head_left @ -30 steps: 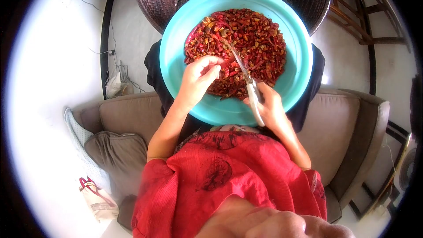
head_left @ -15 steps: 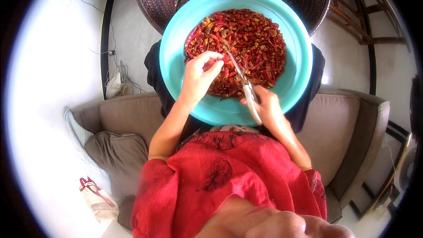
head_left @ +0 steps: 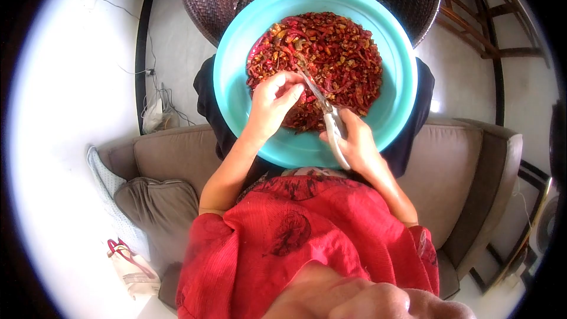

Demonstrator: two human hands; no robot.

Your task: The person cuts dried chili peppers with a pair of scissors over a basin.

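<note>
Head view, looking down at our lap: our right hand is closed around the pale handles of the scissors, whose blades point up and left over the cut dried red chilies. Our left hand has thumb and forefinger drawn close together beside the blades. The chilies lie heaped in a turquoise plastic basin, in front of a dark woven basket.

Compared with half a second ago, our left hand has moved slightly right, closer to the blades, and the red piece seen at its fingertips then is hard to make out now. We cannot tell whether those fingers still pinch it.

Our right fingers partly hide the handles, the basin covers part of the basket, and the frame's top edge cuts the basket off. The faint print on the cloth bag at lower left is too small to read.
</note>
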